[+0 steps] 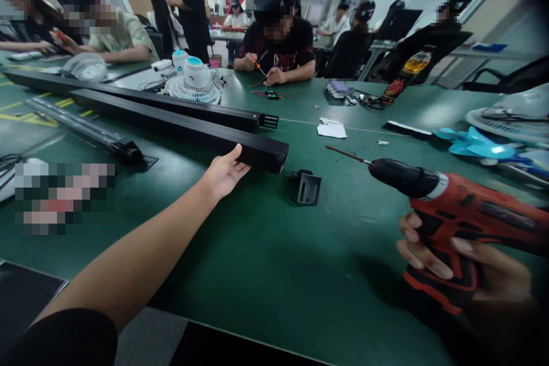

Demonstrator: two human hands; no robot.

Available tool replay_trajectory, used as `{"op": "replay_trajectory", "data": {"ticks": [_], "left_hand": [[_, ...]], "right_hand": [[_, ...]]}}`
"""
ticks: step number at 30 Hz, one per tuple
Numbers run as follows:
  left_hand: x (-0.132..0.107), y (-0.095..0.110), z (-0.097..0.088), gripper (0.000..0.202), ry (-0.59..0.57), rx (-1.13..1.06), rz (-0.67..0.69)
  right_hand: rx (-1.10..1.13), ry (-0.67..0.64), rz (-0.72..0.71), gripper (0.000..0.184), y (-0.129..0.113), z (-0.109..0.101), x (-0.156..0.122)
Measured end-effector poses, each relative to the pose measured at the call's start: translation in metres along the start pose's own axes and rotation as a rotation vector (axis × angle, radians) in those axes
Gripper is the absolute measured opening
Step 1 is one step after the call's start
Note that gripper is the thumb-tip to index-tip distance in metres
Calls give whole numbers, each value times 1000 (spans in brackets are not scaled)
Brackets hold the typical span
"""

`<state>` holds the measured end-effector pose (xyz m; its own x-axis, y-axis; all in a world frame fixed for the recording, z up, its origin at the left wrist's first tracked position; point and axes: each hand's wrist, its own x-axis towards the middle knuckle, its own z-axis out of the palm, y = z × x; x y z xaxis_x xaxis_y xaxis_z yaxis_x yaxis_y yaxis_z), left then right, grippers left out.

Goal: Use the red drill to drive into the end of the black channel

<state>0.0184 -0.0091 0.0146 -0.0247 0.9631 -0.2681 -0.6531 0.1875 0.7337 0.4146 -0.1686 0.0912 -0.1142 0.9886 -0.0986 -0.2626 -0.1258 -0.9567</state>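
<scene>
My left hand (pixel 226 172) grips a long black square tube (pixel 184 130) near its open right end, thumb on the near side and fingers underneath. In my right hand (pixel 446 257) is a red and black cordless drill (pixel 472 206), its long thin bit pointing left toward the tube's end, with a gap between them. A small black slotted end piece (pixel 309 187) lies on the green table just right of the tube's opening. Behind the held tube rests a second long black tube (pixel 206 108) with a slotted end piece at its right end.
On the left lies a dark rail (pixel 81 126). White fan parts (pixel 195 80) stand behind the tubes. Paper scraps (pixel 331 128), a blue fan blade (pixel 472 142) and a fan cage (pixel 510 117) lie to the right. Across the green table (pixel 257 251) a person (pixel 277 34) works with a screwdriver.
</scene>
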Motion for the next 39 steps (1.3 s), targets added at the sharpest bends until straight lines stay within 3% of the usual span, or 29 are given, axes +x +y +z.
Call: {"op": "replay_trajectory", "data": {"ticks": [7,14,17,21,26,29,32,36,39], "left_hand": [[3,4,-8,44,28,65,-49],[-4,20,-5,38,124,238,-136],[-10,24,0,41,183,197,-169],[-16,26,3,58,235,116,-188],[-43,29,27,71,197,92,-110],[-68,31,55,80,325,143,-91],[-86,32,73,75,325,180,-47],[-91,20,70,67,277,316,63],[-87,1,58,71,308,620,180]], "right_hand": [[120,29,-30,23,2,-1,4],[154,13,-12,26,9,-16,8],[163,3,-4,26,8,-15,8],[170,1,0,25,7,-13,8],[172,3,16,25,7,-13,9],[171,8,23,25,7,-11,9],[175,17,27,25,7,-11,9],[180,23,41,26,7,-12,10],[180,29,51,26,7,-13,10]]}}
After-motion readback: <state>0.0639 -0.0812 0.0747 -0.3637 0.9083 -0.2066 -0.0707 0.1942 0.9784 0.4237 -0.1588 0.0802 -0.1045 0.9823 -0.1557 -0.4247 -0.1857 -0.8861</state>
